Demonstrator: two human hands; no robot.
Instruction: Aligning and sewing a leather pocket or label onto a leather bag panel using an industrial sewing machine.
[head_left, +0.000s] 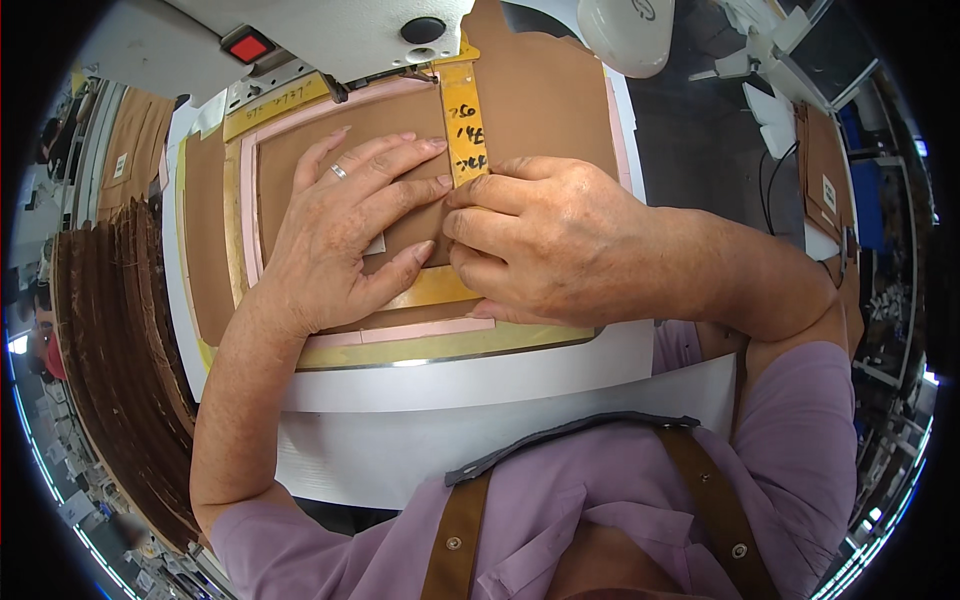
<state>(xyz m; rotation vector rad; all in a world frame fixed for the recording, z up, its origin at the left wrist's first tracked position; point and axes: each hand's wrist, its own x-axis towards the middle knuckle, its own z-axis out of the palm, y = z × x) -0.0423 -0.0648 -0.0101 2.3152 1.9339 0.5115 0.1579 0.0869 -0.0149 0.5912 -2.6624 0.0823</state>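
Note:
My left hand (345,225) lies on a brown fabric or leather panel (350,118), fingers spread and a ring on one finger. Around the panel runs a flat yellow template frame (465,95) with handwritten marks and pink strips along its inner edges. My right hand (565,240) is closed over the frame's upright bar, with its fingers bent and pressed together on it. They cover part of the bar. A small white piece (376,244) shows beside my left thumb. Just above the hands, the sewing machine's needle area (437,78) sits close to the bar's top.
The white sewing machine head (370,35) with a red switch (247,44) overhangs the work. A tall stack of brown pieces (115,330) stands at the left. More brown panels (822,170) and a black cable (770,190) are at the right. White sheeting (420,395) covers the near edge.

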